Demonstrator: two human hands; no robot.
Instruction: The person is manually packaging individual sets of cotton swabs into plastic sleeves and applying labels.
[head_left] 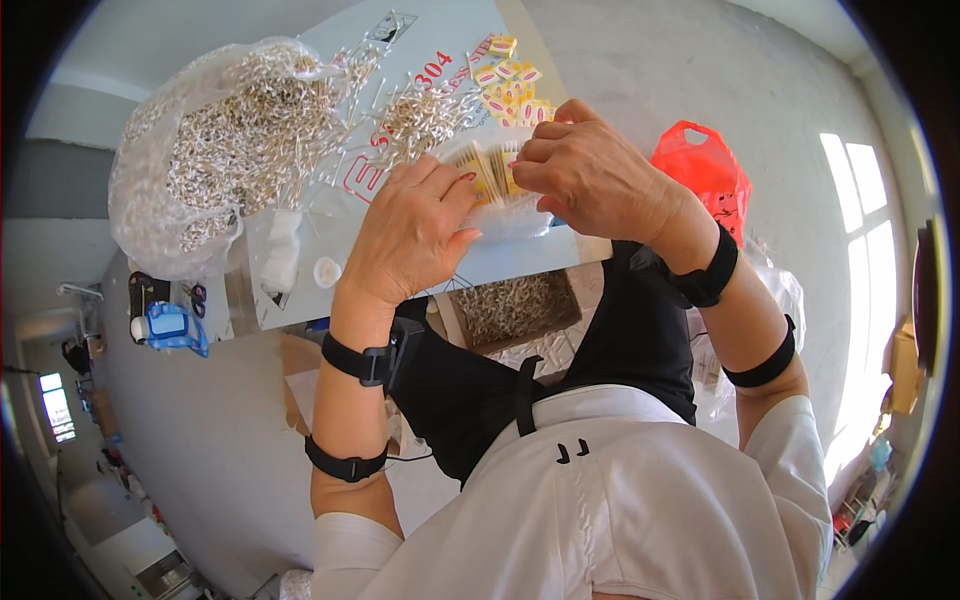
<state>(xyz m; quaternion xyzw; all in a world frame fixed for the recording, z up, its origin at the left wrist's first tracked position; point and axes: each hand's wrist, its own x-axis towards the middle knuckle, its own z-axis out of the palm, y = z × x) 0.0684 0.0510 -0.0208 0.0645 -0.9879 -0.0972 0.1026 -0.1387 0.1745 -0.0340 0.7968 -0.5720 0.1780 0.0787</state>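
Between my hands, at the near edge of the table, lies a clear plastic pack [515, 220]; whether it is a bag or a soft box, I cannot tell. Two upright bundles with yellow cards [480, 172] and pale stick tips show inside it. My left hand [412, 228] is at its left side, fingers bent over the edge and thumb toward the front. On the other side, my right hand [598, 178] has its fingers curled in at the pack's rim, the fingertips partly hidden. Just beyond lie a loose heap of cotton swabs [425, 118] and several small yellow-and-white cards [512, 92].
A big clear bag of cotton swabs [245, 140] spills open at the table's left. Near it are a white roll [282, 250], a small round white tub [326, 272], scissors [198, 298] and a blue item [170, 325]. Below sits a box of swabs [520, 308]; a red bag [705, 170] is at right.
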